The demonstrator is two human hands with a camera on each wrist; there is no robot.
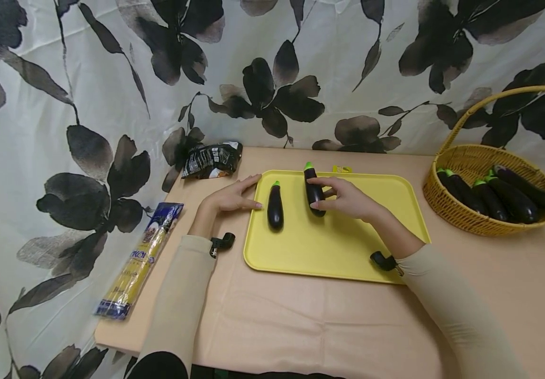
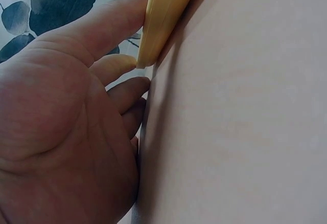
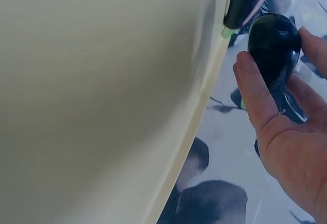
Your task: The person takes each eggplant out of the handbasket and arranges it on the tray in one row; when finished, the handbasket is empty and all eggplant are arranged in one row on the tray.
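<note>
My right hand (image 1: 345,197) holds an eggplant (image 1: 313,189) with a green cap between thumb and fingers, over the middle of the yellow tray (image 1: 329,247). In the right wrist view the rounded end of this eggplant (image 3: 273,42) faces the camera, raised off the tray surface. Another eggplant (image 1: 275,208) lies on the tray to the left, cap pointing away. Beside the tray's left edge rests my left hand (image 1: 229,199), fingers extended. Its thumb and a fingertip touch the tray rim (image 2: 166,14) in the left wrist view.
A wicker basket (image 1: 443,202) with several eggplants stands at the right. Back left lies a black packet (image 1: 214,159); a spaghetti pack (image 1: 141,258) lies along the table's left edge. Behind the tray is a small yellow item (image 1: 342,169). A floral curtain (image 1: 125,79) hangs behind.
</note>
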